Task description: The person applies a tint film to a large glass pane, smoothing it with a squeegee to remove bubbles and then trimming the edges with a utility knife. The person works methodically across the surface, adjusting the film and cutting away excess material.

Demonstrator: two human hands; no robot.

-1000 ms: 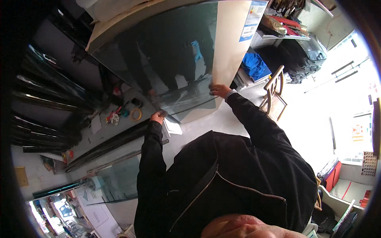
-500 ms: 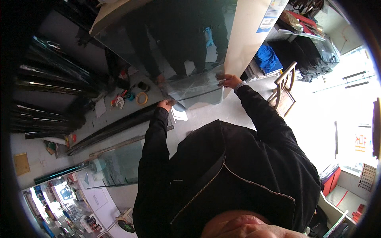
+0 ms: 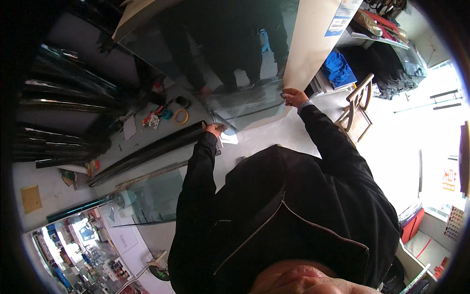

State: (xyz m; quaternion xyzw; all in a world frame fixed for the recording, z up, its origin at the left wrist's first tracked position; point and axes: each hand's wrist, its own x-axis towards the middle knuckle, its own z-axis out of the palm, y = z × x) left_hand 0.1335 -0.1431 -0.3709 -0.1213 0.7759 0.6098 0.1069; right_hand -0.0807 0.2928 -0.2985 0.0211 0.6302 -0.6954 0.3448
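- You are in what looks like a workshop or shop handling sheet material.
- On your left, long glossy dark rolls (image 3: 73, 104) lie in rows.
- Your grey tabletop (image 3: 142, 139) carries a yellow tape roll (image 3: 176, 117) and small red and white items (image 3: 152, 120), too small to make out.
- Ahead of you, a large glossy sheet (image 3: 230, 49) overlaps a labelled beige panel (image 3: 306, 54).
- On your right, a loaded shelf (image 3: 389, 41), a wooden chair (image 3: 361, 126) and red lettering (image 3: 447, 179) by bright daylight suggest a shopfront.
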